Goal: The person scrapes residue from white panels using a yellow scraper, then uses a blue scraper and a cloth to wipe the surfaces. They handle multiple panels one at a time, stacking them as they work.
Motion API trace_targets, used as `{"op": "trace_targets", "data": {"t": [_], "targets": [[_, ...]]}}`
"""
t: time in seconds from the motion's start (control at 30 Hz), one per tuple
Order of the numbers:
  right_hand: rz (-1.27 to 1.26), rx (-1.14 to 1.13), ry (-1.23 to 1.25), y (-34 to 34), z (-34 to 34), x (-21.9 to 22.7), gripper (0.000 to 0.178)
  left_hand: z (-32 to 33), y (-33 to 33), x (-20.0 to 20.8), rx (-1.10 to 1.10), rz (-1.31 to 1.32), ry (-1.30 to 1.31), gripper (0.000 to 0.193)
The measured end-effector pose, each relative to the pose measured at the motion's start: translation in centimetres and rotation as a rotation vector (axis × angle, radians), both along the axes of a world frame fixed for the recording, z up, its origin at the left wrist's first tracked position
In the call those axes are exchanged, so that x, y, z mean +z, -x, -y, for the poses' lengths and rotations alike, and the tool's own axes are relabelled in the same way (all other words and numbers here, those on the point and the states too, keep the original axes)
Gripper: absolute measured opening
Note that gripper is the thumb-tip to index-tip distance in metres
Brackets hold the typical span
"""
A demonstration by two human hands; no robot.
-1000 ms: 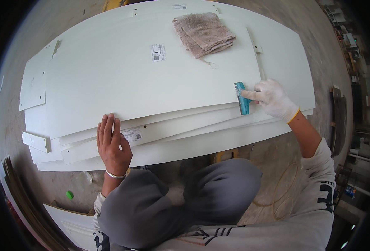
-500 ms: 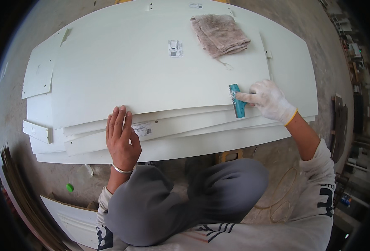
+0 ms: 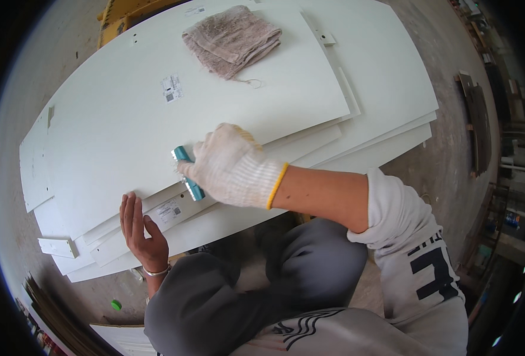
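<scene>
In front of me lies a stack of white panels (image 3: 114, 136), its sheets fanned out along the near side. My right hand (image 3: 236, 169), in a white knit glove with a yellow cuff, grips a teal edge trimmer (image 3: 195, 190). The trimmer sits across the near edge of the top panel, with pale shavings at its end. My bare left hand (image 3: 142, 237) rests at that edge farther left, fingers stretched out, thumb apart, holding nothing. Beside it, a printed label (image 3: 168, 210) shows on a lower panel. A folded brown towel (image 3: 233, 41) lies on the top panel.
A small white strip (image 3: 58, 247) sticks out at the stack's left end. Behind the stack stands a yellow frame (image 3: 123, 21). Dark boards (image 3: 479, 127) are at the right, more boards (image 3: 52, 311) at lower left. A green cap (image 3: 116, 305) lies on the floor.
My right hand has slid the trimmer left along the top panel's near edge, closer to my left hand. The view has shifted and tilted. My left hand stays by the edge.
</scene>
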State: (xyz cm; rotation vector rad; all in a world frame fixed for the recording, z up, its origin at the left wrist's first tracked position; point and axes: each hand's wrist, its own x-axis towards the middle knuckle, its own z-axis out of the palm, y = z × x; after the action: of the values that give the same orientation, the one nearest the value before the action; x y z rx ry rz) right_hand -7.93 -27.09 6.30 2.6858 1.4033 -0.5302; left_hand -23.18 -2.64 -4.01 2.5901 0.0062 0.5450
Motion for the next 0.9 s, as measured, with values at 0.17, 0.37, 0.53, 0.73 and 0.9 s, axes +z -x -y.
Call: {"op": "trace_targets", "data": {"t": [0.17, 0.37, 0.53, 0.73, 0.9], "targets": [[-0.038, 0.069, 0.026, 1.1, -3.5, -1.6, 0.039, 0.0, -0.2, 0.2, 0.068, 0.022, -0.052, 0.05], [-0.03, -0.044, -0.078, 0.6, 3.3, -1.1, 0.042, -1.1, 0.7, -0.2, 0.163, -0.018, -0.032, 0.05], [0.075, -0.267, -0.068, -1.1, 16.6, -1.5, 0.051, -2.3, 2.0, -0.5, 0.202, -0.002, -0.104, 0.05], [0.124, -0.514, -0.137, -2.4, 30.2, -1.2, 0.055, -2.8, 2.3, -1.4, 0.418, 0.028, 0.033, 0.041], [0.223, -0.357, -0.117, -2.5, 29.2, -0.8, 0.055, -4.2, 3.5, -3.5, 0.599, -0.021, 0.78, 0.032]]}}
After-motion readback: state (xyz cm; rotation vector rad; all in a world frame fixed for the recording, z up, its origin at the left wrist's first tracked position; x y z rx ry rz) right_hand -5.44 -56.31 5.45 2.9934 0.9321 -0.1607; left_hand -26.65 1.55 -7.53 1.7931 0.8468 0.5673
